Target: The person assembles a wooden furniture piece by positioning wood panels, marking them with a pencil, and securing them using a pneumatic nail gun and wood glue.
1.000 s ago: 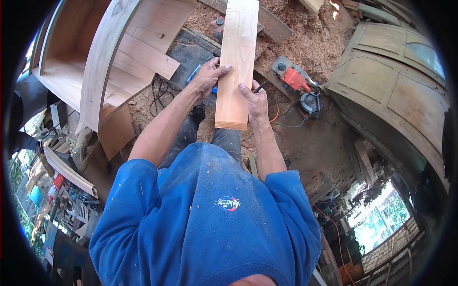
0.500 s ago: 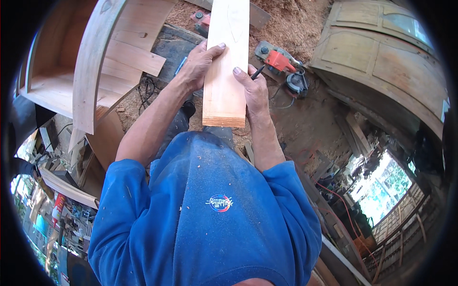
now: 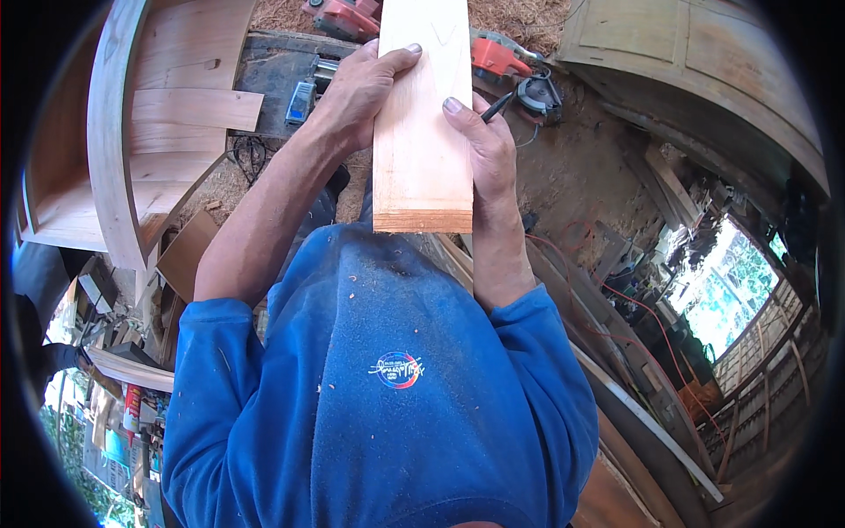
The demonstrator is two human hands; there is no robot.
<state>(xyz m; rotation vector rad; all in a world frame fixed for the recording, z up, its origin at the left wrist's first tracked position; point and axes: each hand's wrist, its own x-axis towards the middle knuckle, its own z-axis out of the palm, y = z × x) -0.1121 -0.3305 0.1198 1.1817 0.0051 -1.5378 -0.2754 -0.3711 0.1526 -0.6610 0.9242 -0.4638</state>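
Both my hands grip a pale wooden board (image 3: 422, 150) by its two long edges. The board points away from me, its near end just in front of my blue shirt and its far end cut off by the top of the view. My left hand (image 3: 363, 92) is closed on the left edge, thumb lying on the upper face. On the right edge, a little nearer to me, my right hand (image 3: 487, 145) is closed too, its thumb also on top. A dark pen or pencil (image 3: 498, 106) sticks out from between the right fingers. The fingers beneath the board are hidden.
At left stands a wooden cabinet frame (image 3: 114, 132) with curved parts. Red power tools (image 3: 497, 57) lie beyond the board, near a dark round tool (image 3: 539, 95). A panelled wooden piece (image 3: 687, 70) is at far right. Planks (image 3: 651, 431) and a red cord (image 3: 647, 308) lie to my right.
My view has shifted, so the cabinet and tools sit further left and higher. The board appears slightly wider and nearer. Both hands keep their hold on it.
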